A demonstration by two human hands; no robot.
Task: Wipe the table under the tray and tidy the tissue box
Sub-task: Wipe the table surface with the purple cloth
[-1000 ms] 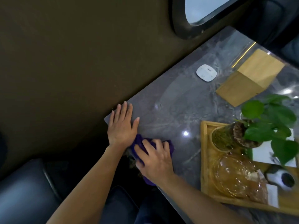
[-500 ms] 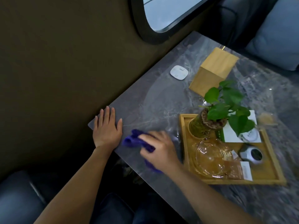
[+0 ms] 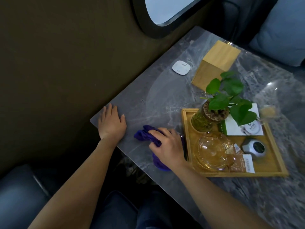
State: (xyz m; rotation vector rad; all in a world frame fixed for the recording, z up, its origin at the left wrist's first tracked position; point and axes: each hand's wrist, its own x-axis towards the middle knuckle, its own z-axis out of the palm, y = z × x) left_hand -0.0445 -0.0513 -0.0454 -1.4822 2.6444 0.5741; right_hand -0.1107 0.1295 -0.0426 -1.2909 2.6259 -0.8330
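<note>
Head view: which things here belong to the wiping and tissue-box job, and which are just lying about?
Part of the job:
- purple cloth, gripped by the right hand
- left hand, flat on the table
- wooden tray
- wooden tissue box

Just lying about:
- white square pad
- potted plant, glass bowl, cards and a small grey gadget on the tray

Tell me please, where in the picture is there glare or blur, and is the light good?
Head view: dim overall; bright window at top; glare spots on the glossy table at right; a small glass beside the tray is smeared by motion blur; the right hand on the purple cloth looks fairly sharp.
</note>
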